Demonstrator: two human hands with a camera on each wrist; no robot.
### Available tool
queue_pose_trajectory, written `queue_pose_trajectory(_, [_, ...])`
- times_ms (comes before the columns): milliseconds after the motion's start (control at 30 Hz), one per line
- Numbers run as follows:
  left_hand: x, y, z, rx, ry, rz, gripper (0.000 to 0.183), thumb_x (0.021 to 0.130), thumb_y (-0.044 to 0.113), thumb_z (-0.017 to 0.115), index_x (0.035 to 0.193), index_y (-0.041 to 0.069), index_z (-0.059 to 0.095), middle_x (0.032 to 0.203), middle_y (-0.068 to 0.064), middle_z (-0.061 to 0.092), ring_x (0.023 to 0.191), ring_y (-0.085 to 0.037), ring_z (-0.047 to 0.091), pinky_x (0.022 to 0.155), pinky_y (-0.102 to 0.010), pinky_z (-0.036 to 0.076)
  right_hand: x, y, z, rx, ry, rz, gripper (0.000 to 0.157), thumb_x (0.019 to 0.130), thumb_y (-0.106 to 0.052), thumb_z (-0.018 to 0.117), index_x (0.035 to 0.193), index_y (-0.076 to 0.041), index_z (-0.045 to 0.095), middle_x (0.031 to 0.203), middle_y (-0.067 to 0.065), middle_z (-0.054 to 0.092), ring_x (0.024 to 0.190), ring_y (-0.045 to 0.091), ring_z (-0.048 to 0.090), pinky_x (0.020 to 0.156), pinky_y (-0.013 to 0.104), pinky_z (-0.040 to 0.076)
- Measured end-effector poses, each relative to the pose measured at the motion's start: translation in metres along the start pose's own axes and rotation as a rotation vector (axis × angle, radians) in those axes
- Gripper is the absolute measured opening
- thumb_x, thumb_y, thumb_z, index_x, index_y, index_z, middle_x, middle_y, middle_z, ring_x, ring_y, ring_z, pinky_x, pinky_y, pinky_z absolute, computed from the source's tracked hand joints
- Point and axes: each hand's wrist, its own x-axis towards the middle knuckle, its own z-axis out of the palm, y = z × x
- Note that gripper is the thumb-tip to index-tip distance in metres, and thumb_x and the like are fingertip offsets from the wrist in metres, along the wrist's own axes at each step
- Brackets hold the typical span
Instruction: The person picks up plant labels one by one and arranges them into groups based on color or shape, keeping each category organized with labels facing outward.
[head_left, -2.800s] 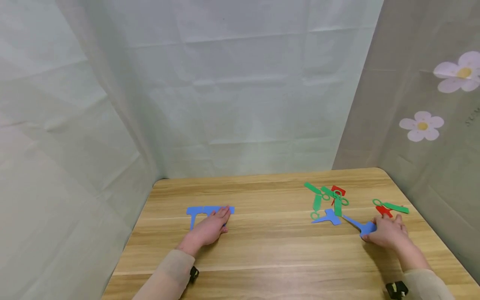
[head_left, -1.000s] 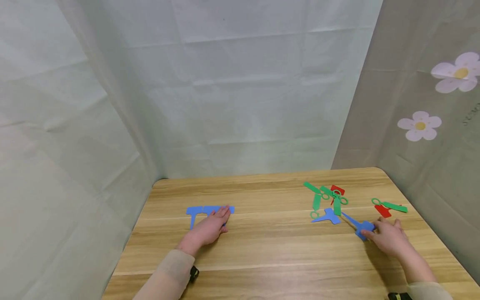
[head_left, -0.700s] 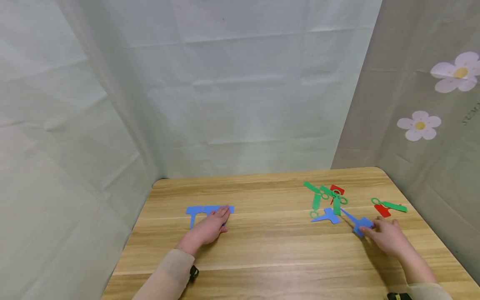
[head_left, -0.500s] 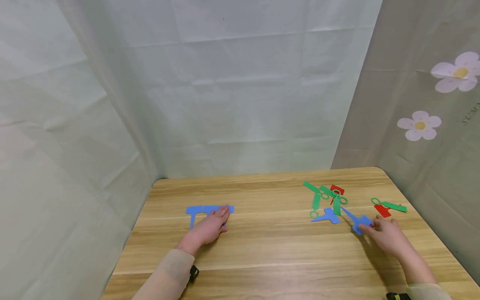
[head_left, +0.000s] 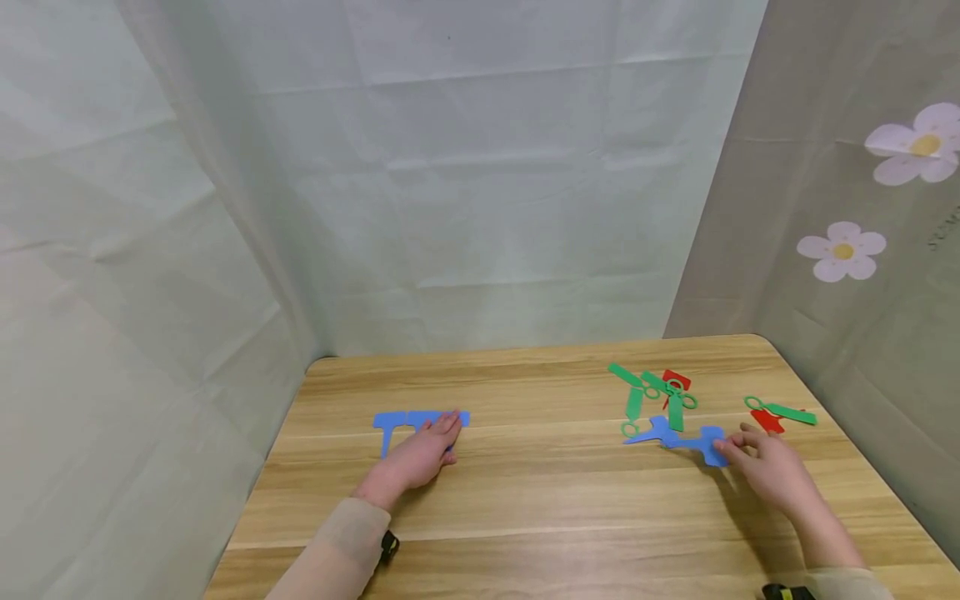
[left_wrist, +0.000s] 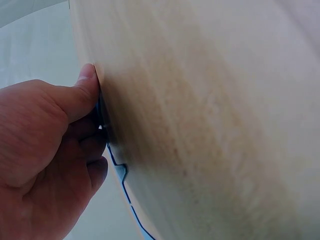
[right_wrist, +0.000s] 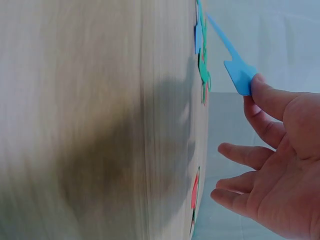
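Between thumb and forefinger, my right hand [head_left: 772, 471] pinches a blue T-shaped plant label [head_left: 712, 446] by its wide head. In the right wrist view that label [right_wrist: 241, 75] is held above the table, its pointed stem aimed away, the other fingers loosely spread. Its stem overlaps another blue plant label [head_left: 657, 431] in the head view. My left hand [head_left: 418, 457] lies on the table with fingers stretched over a row of blue plant labels [head_left: 424, 417]; part of the row is hidden under it. One blue label [head_left: 388, 427] shows at the row's left end.
Green ring-ended tags [head_left: 634, 403] and a red label [head_left: 677, 380] lie in a cluster at the back right. Farther right, a green tag [head_left: 791, 413] crosses a red label [head_left: 768, 420]. Pale cloth walls [head_left: 487, 183] surround the wooden table [head_left: 540, 517] at back and sides.
My right hand has moved slightly left with the blue plant label, lifting it off the table. Its stem has swung from pointing up-left to pointing left. My left hand stays put.
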Motion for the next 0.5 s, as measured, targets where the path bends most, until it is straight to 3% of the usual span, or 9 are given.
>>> queue_pose_trajectory(133, [0.000, 0.000, 0.000, -0.005, 0.000, 0.002, 0.062, 0.110, 0.016, 0.059, 0.162, -0.009, 0.036, 0.173, -0.024, 0.026, 0.159, -0.041, 0.027, 0.129, -0.056, 0.023, 0.002, -0.003, 0.004, 0.040, -0.008, 0.003, 0.054, 0.112, -0.044, 0.057, 0.118, 0.008, 0.069, 0.154, 0.049, 0.034, 0.140, 0.074, 0.028, 0.108, 0.083, 0.029])
queue_pose_trajectory(267, [0.000, 0.000, 0.000, -0.009, 0.001, 0.004, 0.062, 0.110, 0.015, 0.060, 0.161, -0.010, 0.036, 0.173, -0.024, 0.027, 0.159, -0.041, 0.027, 0.129, -0.056, 0.024, 0.003, -0.008, 0.008, 0.057, -0.008, 0.003, 0.055, 0.115, -0.039, 0.050, 0.128, 0.013, 0.063, 0.154, 0.047, 0.037, 0.139, 0.069, 0.035, 0.107, 0.079, 0.036])
queue_pose_trajectory(333, [0.000, 0.000, 0.000, -0.005, 0.000, 0.003, 0.062, 0.110, 0.015, 0.060, 0.161, -0.010, 0.036, 0.173, -0.024, 0.026, 0.159, -0.041, 0.027, 0.129, -0.055, 0.024, 0.004, -0.011, 0.009, 0.063, 0.002, 0.002, 0.054, 0.117, -0.035, 0.046, 0.132, 0.014, 0.059, 0.147, 0.044, 0.048, 0.130, 0.061, 0.049, 0.101, 0.072, 0.046])
queue_pose_trajectory(400, [0.000, 0.000, 0.001, 0.000, 0.001, 0.003, 0.062, 0.110, 0.016, 0.060, 0.161, -0.010, 0.036, 0.173, -0.024, 0.026, 0.159, -0.041, 0.026, 0.129, -0.055, 0.024, 0.005, -0.015, 0.011, 0.074, 0.011, 0.004, 0.049, 0.118, -0.032, 0.042, 0.132, 0.013, 0.057, 0.126, 0.036, 0.061, 0.110, 0.048, 0.059, 0.090, 0.056, 0.053])
queue_pose_trajectory(500, [0.001, -0.001, 0.002, 0.010, -0.003, 0.000, 0.063, 0.111, 0.017, 0.060, 0.162, -0.009, 0.035, 0.173, -0.023, 0.026, 0.160, -0.040, 0.026, 0.129, -0.054, 0.024, 0.007, -0.021, 0.013, 0.088, 0.035, -0.007, 0.042, 0.118, -0.027, 0.039, 0.130, 0.010, 0.056, 0.105, 0.020, 0.061, 0.093, 0.031, 0.055, 0.075, 0.039, 0.047])
